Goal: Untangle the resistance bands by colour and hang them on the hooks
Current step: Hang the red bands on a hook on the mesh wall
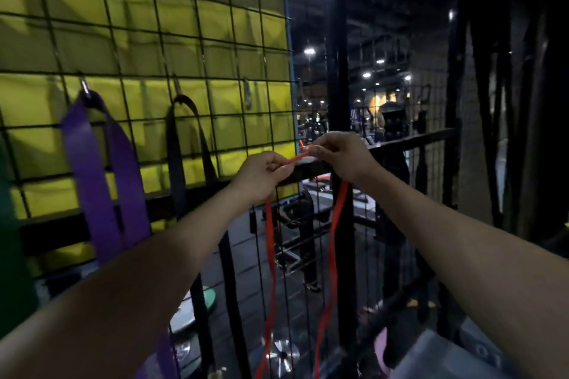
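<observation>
1. At the far left, a purple band (101, 181) is hanging from a metal hook (83, 87) on the black wire grid (215, 77), its two wide strands dropping down past the lower edge of the view.
2. Behind the grid, a yellow padded panel (147, 40) is filling the upper left of the scene.
3. Just to the right of the purple one, a black band (178, 163) is hanging from a second hook (176, 85), its loop spreading into two dark strands against the yellow.
4. Further right, a third hook (247, 92) is sitting on the grid with nothing on it.
5. The left hand (261, 177) is reaching forward in front of the grid's lower right part, its fingers curling in and pinching the red band (270, 243) near its top.
6. A short stretch of the red band is running taut, slanting up to the right, between the two hands.
7. The right hand (341, 155) is gripping the other end of that stretch with curled fingers, just beside a black upright post (337, 55).
8. From each hand, a thin red strand is hanging straight down, the two strands staying apart all the way to the bottom edge.
9. Beyond the post, a dim gym floor with ceiling lights is showing, too dark to detail.
</observation>
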A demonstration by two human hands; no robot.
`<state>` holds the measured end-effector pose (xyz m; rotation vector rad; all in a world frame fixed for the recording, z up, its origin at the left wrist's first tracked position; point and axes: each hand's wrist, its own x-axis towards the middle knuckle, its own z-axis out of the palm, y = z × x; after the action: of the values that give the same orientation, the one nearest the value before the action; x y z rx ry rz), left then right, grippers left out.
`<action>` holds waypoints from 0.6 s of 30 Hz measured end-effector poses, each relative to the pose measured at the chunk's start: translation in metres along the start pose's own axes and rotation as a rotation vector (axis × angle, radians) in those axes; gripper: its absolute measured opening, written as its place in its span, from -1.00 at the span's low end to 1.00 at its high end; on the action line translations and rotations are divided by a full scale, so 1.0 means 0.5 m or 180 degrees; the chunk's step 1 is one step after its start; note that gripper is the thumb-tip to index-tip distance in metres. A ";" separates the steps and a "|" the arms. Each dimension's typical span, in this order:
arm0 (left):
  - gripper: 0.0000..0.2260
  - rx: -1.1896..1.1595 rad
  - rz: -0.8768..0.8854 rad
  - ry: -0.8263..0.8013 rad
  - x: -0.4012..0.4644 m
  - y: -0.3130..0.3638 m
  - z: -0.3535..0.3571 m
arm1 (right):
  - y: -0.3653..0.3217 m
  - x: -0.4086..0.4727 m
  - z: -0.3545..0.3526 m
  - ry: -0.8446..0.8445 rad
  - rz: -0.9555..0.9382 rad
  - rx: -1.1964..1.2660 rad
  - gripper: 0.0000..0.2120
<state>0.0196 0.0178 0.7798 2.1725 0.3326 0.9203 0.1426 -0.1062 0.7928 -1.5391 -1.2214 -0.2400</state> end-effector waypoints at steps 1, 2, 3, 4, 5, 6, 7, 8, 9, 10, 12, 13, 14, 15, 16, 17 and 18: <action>-0.95 0.0018 0.0029 0.0115 0.009 0.004 -0.009 | -0.002 0.019 0.008 0.0017 -0.0037 0.0167 -0.82; -0.93 -0.0018 0.0035 0.0266 0.019 0.009 -0.020 | -0.005 0.038 0.016 0.0023 -0.0044 0.0337 -0.84; -0.91 -0.0069 0.0037 0.0422 0.028 0.016 -0.032 | -0.008 0.057 0.025 0.0025 -0.0024 0.0496 -0.88; -0.89 -0.0073 0.0046 0.0574 0.039 0.025 -0.044 | -0.011 0.079 0.032 0.0040 -0.0005 0.0627 -0.90; -0.87 -0.0029 0.0092 0.0724 0.050 0.035 -0.057 | -0.015 0.100 0.038 0.0068 -0.0002 0.0715 -0.91; -0.87 0.0028 0.0153 0.0871 0.062 0.044 -0.069 | -0.020 0.119 0.042 0.0096 -0.0020 0.0773 -0.92; -0.88 0.0066 0.0231 0.1012 0.075 0.053 -0.081 | -0.024 0.136 0.045 0.0097 -0.0023 0.0833 -0.94; -0.89 0.0101 0.0294 0.1131 0.087 0.061 -0.092 | -0.026 0.153 0.049 0.0065 0.0000 0.0916 -0.94; -0.89 0.0156 0.0339 0.1242 0.100 0.067 -0.101 | -0.028 0.169 0.051 0.0015 0.0051 0.1002 -0.91; -0.89 0.0228 0.0368 0.1339 0.114 0.072 -0.109 | -0.027 0.185 0.054 -0.0063 0.0125 0.1068 -0.88; -0.91 0.0364 0.0386 0.1512 0.140 0.077 -0.120 | -0.026 0.215 0.058 -0.0270 0.0276 0.1177 -0.84; -0.93 0.0414 0.0389 0.1584 0.154 0.077 -0.124 | -0.025 0.231 0.060 -0.0354 0.0320 0.1241 -0.83; -0.94 0.0458 0.0373 0.1649 0.167 0.077 -0.128 | -0.024 0.247 0.061 -0.0415 0.0343 0.1296 -0.82; -0.96 0.0469 0.0356 0.1710 0.178 0.077 -0.132 | -0.027 0.262 0.064 -0.0468 0.0361 0.1353 -0.82; -0.96 0.0462 0.0344 0.1767 0.189 0.076 -0.137 | -0.028 0.277 0.069 -0.0524 0.0397 0.1435 -0.82; -0.96 0.0469 0.0339 0.1807 0.199 0.074 -0.142 | -0.031 0.291 0.074 -0.0575 0.0454 0.1541 -0.82; -0.95 0.0520 0.0323 0.1816 0.207 0.073 -0.147 | -0.034 0.306 0.081 -0.0626 0.0512 0.1630 -0.82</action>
<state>0.0395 0.0817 0.8934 2.0465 0.5896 1.6186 0.1802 0.0102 0.8946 -1.2176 -1.1867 0.3172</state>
